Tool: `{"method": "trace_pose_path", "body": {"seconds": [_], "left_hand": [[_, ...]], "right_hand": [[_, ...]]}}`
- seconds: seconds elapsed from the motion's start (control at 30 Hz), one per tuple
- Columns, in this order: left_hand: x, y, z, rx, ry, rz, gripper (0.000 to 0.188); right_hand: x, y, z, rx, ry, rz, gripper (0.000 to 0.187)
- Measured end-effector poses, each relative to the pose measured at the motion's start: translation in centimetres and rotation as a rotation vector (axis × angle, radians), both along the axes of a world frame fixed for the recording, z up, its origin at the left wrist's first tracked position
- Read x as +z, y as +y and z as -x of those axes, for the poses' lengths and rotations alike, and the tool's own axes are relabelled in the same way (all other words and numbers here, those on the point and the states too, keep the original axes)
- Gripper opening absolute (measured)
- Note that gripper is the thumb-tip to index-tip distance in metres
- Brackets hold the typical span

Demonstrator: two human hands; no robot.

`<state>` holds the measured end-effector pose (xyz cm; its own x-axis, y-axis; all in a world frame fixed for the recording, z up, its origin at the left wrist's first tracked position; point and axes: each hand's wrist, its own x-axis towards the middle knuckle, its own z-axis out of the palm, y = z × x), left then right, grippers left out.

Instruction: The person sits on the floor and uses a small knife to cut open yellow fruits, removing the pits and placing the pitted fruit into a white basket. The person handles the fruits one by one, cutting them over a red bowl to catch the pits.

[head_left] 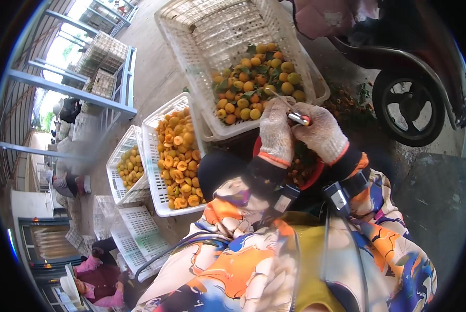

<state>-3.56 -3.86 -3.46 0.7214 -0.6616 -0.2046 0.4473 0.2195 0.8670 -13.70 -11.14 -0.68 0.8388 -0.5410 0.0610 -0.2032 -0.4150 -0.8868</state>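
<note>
Head view. Two gloved hands are seen together at the near edge of the big crate [180, 57], in which whole orange and yellow fruit [243, 86] is heaped with green leaves. Step in hand, as judged: close two-handed work with a slim metal tool [298, 118], carried out over the near edge of the big crate. For any next move, a steady hold on the tool is judged to be called for, with its thin end kept clear of the left fingers.

Grip: the tool is clamped in the bent fingers of the right hand [322, 131], its orange-tipped end being left exposed. The left hand [276, 131] is held right beside it, fingers curled; whether anything is gripped there cannot be told, as the palm is hidden.

On the near side of the big crate, below the hands, a red basin [316, 176] is partly covered by the forearms; its contents cannot be made out clearly. To the left of the big crate, halved fruit [178, 164] is held in a white crate [151, 156]. To its right, a black wheel [409, 106] is noted.
</note>
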Motion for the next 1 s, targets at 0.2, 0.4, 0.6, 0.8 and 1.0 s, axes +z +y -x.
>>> {"method": "trace_pose_path", "body": {"seconds": [0.2,0.4,0.6,0.8,1.0], "left_hand": [[0.6,1.0,-6.0,-0.066,0.492,0.125,0.024],[1.1,10.6,-18.2,0.253,-0.145,0.047,0.024],[-7.7,21.7,-26.7,0.617,-0.421,-0.706,0.03],[-18.0,27.3,-30.7,0.621,-0.474,-1.173,0.036],[-14.3,22.6,-30.5,0.13,-1.342,-1.344,0.049]], "right_hand": [[-0.2,-1.3,1.3,0.075,0.236,-0.275,0.028],[-2.1,-1.8,0.9,-0.23,0.038,-0.516,0.026],[-3.2,-1.1,0.0,-0.267,0.093,-0.45,0.017],[-4.8,-1.4,-1.8,-0.237,0.13,-0.374,0.012],[-6.7,-2.1,-2.8,-0.319,0.229,-0.388,0.018]]}}
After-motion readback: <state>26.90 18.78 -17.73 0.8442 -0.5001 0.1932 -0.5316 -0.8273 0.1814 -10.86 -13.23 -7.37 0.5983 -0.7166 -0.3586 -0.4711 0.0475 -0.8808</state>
